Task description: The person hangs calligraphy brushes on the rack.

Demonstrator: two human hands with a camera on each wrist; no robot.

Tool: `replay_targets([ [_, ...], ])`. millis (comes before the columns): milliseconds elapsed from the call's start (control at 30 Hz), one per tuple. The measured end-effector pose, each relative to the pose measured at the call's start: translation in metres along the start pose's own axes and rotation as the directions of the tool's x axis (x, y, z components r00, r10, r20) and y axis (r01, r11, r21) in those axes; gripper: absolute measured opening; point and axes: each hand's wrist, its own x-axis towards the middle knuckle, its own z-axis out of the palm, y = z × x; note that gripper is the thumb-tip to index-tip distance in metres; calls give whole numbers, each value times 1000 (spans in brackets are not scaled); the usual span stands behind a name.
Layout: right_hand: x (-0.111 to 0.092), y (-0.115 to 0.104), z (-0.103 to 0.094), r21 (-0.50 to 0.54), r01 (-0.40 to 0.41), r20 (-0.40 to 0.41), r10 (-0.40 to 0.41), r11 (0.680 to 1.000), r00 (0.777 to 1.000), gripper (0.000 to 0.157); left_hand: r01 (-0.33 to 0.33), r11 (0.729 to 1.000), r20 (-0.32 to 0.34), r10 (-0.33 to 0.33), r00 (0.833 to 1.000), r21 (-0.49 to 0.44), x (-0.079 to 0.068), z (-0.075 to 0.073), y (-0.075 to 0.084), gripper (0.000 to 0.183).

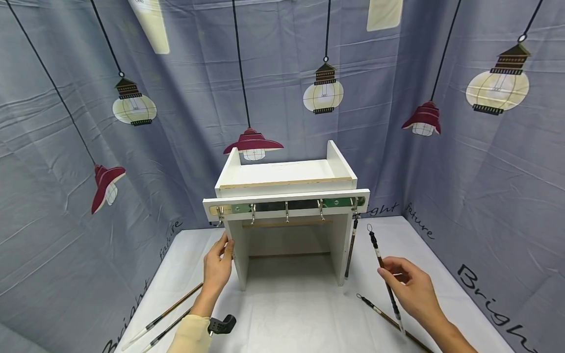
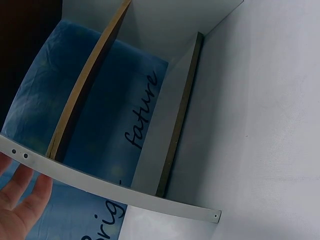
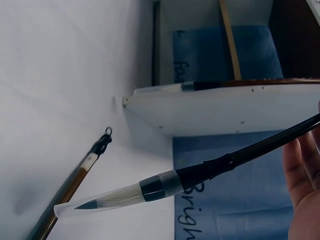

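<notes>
My right hand pinches a calligraphy brush by its dark handle, loop end up and tip down. In the right wrist view, a clear cap covers the tip of this brush. My left hand rests against the outer left side of a white wooden rack. Its fingers touch the side panel in the left wrist view. Several metal hooks line the rack's front rail. Another brush hangs from the rightmost hook, alongside the right panel.
One brush lies on the white table below my right hand, overlapped by the held one. Two more brushes lie at left, partly behind my left forearm. A patterned curtain surrounds the table.
</notes>
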Motion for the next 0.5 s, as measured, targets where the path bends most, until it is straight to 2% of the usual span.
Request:
replay_targets([
  [300, 2, -9, 7, 69, 53, -14, -52, 996, 999, 21, -11, 1000, -20, 11, 1000, -1, 0, 2, -1, 47],
  [500, 2, -19, 10, 92, 55, -14, -54, 994, 998, 22, -8, 1000, -12, 8, 1000, -1, 0, 1, 1, 47],
])
